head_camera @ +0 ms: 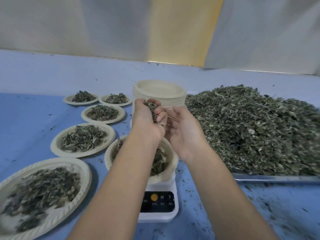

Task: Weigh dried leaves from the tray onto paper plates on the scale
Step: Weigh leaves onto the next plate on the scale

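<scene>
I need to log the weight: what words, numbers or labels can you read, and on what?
"M": on the scale, black panel, right of the orange button.
"T": same panel, right of the M.
Small print below them: too blurred to read.
No weight digits readable; nothing else carries text.

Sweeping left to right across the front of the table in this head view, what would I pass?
Nearest leaf-filled plate → white scale, carrying another plate → metal tray heaped with dried leaves.
</scene>
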Motion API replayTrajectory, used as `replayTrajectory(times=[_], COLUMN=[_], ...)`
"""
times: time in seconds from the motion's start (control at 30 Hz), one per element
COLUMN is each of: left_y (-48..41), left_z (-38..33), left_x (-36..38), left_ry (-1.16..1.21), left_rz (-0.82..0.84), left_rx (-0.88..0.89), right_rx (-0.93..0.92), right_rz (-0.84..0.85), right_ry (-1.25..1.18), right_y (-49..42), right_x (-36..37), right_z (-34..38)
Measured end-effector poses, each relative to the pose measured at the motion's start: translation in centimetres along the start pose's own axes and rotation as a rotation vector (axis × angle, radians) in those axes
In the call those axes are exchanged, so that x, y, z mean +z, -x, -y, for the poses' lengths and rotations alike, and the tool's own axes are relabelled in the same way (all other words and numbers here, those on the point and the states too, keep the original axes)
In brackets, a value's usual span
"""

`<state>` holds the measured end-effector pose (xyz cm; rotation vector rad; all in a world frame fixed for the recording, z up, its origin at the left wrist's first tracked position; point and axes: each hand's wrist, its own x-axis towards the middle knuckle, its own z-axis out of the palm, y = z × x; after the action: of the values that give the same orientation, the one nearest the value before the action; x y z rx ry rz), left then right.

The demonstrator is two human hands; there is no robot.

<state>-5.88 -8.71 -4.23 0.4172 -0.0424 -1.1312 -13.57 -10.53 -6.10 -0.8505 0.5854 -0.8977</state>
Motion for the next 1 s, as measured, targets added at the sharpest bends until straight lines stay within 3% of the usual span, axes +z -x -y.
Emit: replayTrajectory(times=[0.17,0.37,0.6,0.7,0.83,1.0], left_y=[-1.1,-2.1,-1.9,-1.6,-1.4,-1.6], left_z=[5.7,11.6,15.6,15.9,15.6,15.0], left_x=[2.3,2.9,1.6,1.1,1.1,1.1], left_ry=[0.025,-0.152,-0.654,-0.808,-0.888,-0.888], left_rz=[0.013,-0.006,0.065,0.127,0.207,0.17], left_rx=[0.03,-0.012,0.052,-0.028,-0.137,-0.086], right_rx=[0.075,-0.033,-0.037,-0.066,-0.132,-0.19], right_rz=[-0.063,-0.246,-0.404,-0.43,-0.465,-0.442], right_ry=[-0.235,-0.439,-0.286,-0.11,0.16,0.205], right_y=[0.1,0.0,-0.3,-0.1,-0.5,-0.7], right_x=[-3.8,-8.5,-11.3,-12.3,-13.1,-13.3], right_z=[2.8,5.2,6.2,6.5,6.4,6.1])
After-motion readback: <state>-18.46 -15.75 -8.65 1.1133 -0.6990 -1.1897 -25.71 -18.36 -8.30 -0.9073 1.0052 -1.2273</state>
